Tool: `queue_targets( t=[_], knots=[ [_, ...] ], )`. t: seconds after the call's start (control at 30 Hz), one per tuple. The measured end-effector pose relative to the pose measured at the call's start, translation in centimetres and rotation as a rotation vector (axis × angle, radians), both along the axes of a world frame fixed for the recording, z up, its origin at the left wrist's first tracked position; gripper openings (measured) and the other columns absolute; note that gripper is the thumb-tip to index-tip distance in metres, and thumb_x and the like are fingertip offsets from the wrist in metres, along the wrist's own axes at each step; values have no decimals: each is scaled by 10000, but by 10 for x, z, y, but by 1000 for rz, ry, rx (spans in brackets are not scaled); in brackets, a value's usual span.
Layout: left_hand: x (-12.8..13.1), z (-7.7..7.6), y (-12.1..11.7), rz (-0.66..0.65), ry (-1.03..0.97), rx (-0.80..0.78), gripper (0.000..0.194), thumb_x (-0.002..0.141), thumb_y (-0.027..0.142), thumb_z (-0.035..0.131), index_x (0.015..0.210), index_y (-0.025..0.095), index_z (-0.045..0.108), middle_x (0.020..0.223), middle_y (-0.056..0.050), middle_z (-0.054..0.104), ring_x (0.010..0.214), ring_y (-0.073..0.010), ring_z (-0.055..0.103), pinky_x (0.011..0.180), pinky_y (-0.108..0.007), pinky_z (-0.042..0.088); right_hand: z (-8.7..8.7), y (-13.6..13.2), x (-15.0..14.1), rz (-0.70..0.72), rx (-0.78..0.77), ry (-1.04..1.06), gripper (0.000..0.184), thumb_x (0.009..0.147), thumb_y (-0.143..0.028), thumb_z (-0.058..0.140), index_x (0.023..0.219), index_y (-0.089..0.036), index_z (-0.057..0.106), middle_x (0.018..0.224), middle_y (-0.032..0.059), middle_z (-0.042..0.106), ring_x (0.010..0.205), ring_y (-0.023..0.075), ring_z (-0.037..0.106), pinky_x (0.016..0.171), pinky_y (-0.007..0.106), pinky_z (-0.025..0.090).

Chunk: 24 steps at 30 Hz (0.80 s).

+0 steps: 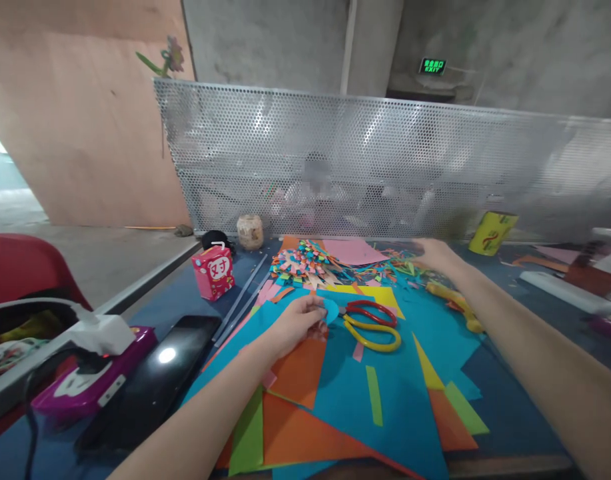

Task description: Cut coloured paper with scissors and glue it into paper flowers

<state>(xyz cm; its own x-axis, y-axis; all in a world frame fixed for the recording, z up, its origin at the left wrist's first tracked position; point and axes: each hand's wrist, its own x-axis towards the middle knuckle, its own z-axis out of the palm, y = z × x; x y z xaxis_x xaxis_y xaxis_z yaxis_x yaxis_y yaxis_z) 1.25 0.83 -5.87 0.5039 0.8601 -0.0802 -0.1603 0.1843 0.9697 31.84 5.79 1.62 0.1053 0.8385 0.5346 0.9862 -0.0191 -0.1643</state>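
- Nearby, layered coloured paper sheets (400,427) cover much of the worktop (510,417), right of a black smartphone (170,380).
- The left hand (302,323) pinches a blue paper disc (331,311); scissors (370,326) lie just beside it.
- Farther, the right hand (432,252) is blurred near paper strips (395,268); I cannot tell its grip.
- Behind, a jar (250,232) and yellow canister (492,233) stand before a perforated screen (265,147).
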Motion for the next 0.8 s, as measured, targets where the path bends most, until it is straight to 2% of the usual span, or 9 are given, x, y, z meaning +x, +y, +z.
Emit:
queue_targets(
  t=[0.1,0.13,0.2,0.33,0.4,0.47,0.7,0.8],
  knots=[
    [1,-1,3,49,-37,71,270,649,247,613,865,157,479,527,64,485,444,-73,465,407,-189,393,0,4,-9,-13,2,55,397,685,-72,498,1075,-76,570,966,152,658,953,257,585,830,360,429],
    [1,-1,4,67,-42,94,292,652,256,614,889,163,472,539,68,480,453,-73,464,410,-188,388,-2,-1,-19,-6,7,71,370,727,-107,468,1084,-71,560,960,159,658,954,264,583,838,386,416],
    [1,-1,6,102,-33,151,311,665,274,607,921,171,462,552,71,478,465,-74,465,424,-192,386,-6,-16,-47,65,-17,94,267,781,-220,449,952,-117,627,913,133,673,899,258,603,810,373,426],
    [0,0,8,130,21,335,318,711,291,566,980,158,462,558,62,495,458,-72,455,457,-203,374,-25,-47,-107,343,-165,172,205,779,-301,464,777,-209,647,798,16,694,753,159,637,694,234,473],
    [-1,1,8,129,55,430,319,728,281,548,1008,145,480,555,57,490,469,-75,454,474,-205,370,-35,-56,-128,592,-361,466,194,765,-306,476,785,-178,620,756,37,688,695,161,643,640,237,491],
    [-3,2,7,136,101,510,308,740,268,535,1018,137,506,554,52,480,481,-79,454,485,-206,370,-43,-61,-138,698,-409,625,183,759,-305,475,725,-168,591,697,41,673,637,163,639,606,249,499],
    [-2,3,0,166,240,650,329,770,239,493,1091,172,522,634,28,494,529,-93,460,500,-206,378,-51,-69,-137,689,-426,807,232,774,-361,458,689,-169,556,683,15,634,592,147,624,595,264,493],
    [-1,2,-2,137,268,675,346,779,234,481,1122,190,510,673,13,536,542,-100,468,511,-208,383,-56,-72,-138,677,-402,904,161,733,-335,530,735,-174,545,680,-1,626,577,134,614,563,248,487]
  ],
)
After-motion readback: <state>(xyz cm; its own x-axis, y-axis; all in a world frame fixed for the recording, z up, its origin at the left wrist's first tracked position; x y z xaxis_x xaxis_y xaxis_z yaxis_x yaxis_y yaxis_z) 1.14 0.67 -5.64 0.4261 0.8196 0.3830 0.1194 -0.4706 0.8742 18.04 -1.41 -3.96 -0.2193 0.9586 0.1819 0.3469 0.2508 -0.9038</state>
